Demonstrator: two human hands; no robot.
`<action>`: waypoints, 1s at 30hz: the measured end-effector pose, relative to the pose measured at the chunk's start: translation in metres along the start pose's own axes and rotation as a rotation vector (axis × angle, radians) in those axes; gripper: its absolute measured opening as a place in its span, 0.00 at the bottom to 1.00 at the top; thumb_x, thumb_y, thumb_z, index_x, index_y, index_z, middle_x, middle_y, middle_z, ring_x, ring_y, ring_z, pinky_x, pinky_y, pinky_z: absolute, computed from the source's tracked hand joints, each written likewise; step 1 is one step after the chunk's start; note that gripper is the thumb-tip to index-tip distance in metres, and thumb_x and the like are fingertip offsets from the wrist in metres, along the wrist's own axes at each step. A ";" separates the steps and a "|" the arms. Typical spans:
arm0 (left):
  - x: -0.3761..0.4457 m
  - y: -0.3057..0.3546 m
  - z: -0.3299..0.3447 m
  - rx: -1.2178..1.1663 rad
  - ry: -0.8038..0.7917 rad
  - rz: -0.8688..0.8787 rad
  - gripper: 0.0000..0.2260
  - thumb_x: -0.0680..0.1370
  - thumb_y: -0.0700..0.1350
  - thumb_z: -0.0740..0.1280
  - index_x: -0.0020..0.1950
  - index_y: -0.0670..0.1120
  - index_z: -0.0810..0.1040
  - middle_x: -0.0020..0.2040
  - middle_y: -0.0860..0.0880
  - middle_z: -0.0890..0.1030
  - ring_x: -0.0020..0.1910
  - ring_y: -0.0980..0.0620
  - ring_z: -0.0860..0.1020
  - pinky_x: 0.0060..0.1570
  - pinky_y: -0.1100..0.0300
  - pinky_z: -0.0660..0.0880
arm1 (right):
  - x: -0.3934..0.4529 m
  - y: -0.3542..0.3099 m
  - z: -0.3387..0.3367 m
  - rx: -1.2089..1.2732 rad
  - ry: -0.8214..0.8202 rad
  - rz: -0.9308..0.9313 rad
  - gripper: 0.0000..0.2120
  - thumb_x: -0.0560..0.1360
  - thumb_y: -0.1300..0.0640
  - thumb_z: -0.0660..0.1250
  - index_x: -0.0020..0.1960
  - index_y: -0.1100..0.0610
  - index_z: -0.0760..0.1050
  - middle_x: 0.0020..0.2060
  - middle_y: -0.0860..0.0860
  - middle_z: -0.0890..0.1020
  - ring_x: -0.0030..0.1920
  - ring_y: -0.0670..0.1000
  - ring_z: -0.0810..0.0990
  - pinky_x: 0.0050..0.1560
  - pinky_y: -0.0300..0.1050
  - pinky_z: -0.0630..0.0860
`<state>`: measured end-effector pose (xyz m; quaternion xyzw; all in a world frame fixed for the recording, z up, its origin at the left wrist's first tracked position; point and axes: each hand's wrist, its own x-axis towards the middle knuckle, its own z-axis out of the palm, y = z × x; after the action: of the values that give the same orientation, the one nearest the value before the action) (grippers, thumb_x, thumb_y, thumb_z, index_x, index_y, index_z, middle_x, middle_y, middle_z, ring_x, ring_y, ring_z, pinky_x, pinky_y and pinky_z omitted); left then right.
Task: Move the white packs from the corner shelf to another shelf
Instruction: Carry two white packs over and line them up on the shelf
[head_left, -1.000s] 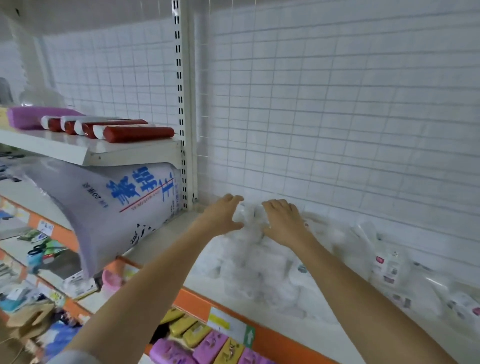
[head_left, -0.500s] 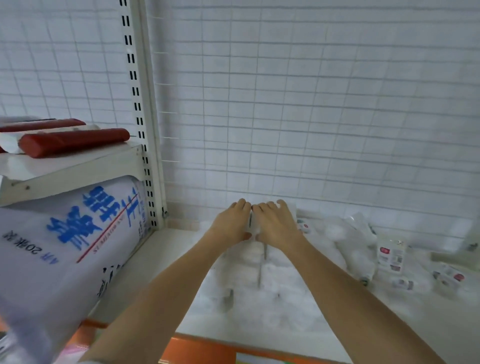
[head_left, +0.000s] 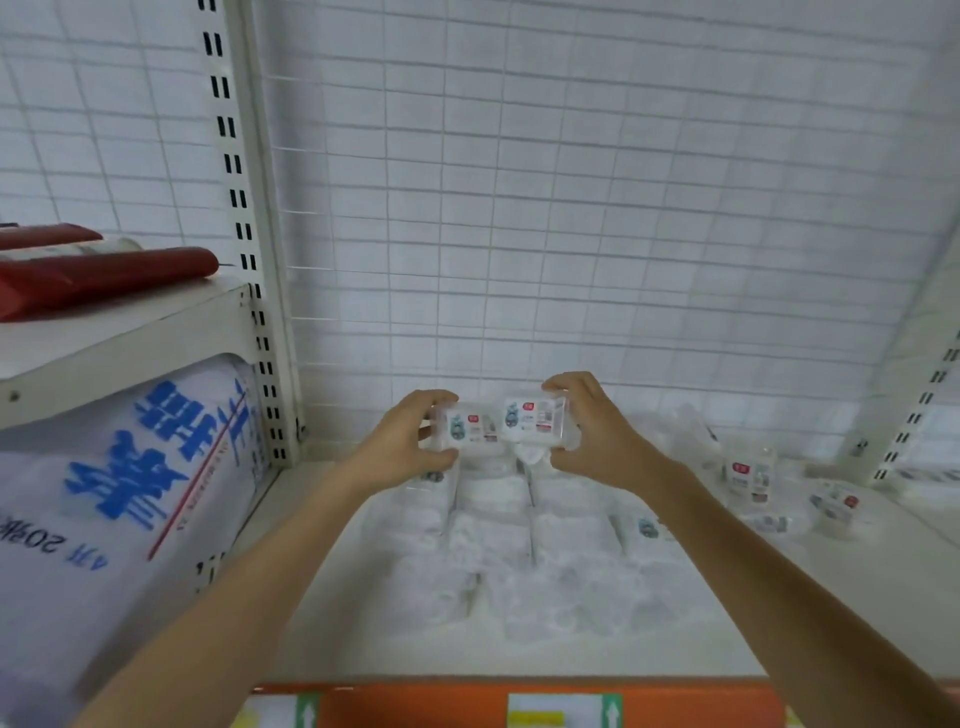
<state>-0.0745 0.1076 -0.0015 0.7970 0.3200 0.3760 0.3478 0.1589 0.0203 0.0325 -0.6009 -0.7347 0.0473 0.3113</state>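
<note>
Several white packs (head_left: 519, 551) lie in rows on the white corner shelf (head_left: 363, 649), in front of a wire grid back. My left hand (head_left: 400, 447) is shut on one white pack (head_left: 465, 428), lifted just above the pile. My right hand (head_left: 597, 436) is shut on a second white pack (head_left: 535, 422). The two held packs sit side by side, labels facing me, nearly touching. More loose white packs (head_left: 748, 475) lie scattered to the right on the same shelf.
A slotted upright post (head_left: 249, 234) bounds the shelf on the left. Beyond it sit a large white bag with blue lettering (head_left: 119, 493) and, on a higher shelf, red rolls (head_left: 104, 275). An orange price rail (head_left: 545, 706) runs along the front edge. Another upright (head_left: 914, 415) stands right.
Both hands rested flat on the pile at the back before. Now each has closed on a pack and lifted it, turning the labels up.
</note>
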 end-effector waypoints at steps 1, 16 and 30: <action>-0.003 -0.002 -0.001 -0.040 -0.009 -0.005 0.24 0.69 0.33 0.72 0.59 0.50 0.69 0.57 0.49 0.70 0.54 0.55 0.74 0.52 0.72 0.73 | -0.004 0.001 -0.001 0.015 0.008 0.004 0.34 0.64 0.66 0.72 0.66 0.57 0.63 0.57 0.47 0.64 0.57 0.45 0.67 0.50 0.26 0.66; 0.000 0.013 0.031 -0.344 -0.126 0.051 0.24 0.66 0.36 0.75 0.57 0.51 0.72 0.61 0.48 0.75 0.56 0.49 0.77 0.52 0.60 0.77 | -0.089 0.029 -0.039 -0.023 0.216 0.253 0.32 0.64 0.66 0.74 0.64 0.57 0.68 0.55 0.45 0.69 0.57 0.48 0.70 0.54 0.37 0.72; -0.003 0.117 0.231 -0.371 -0.503 0.173 0.25 0.68 0.35 0.74 0.58 0.54 0.71 0.55 0.48 0.77 0.50 0.51 0.78 0.47 0.60 0.78 | -0.302 0.081 -0.131 -0.248 0.428 0.667 0.32 0.65 0.69 0.70 0.67 0.58 0.66 0.62 0.55 0.70 0.62 0.55 0.69 0.55 0.39 0.65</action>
<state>0.1430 -0.0316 -0.0196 0.8121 0.0811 0.2474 0.5222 0.3208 -0.2725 -0.0197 -0.8353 -0.4184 -0.0692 0.3499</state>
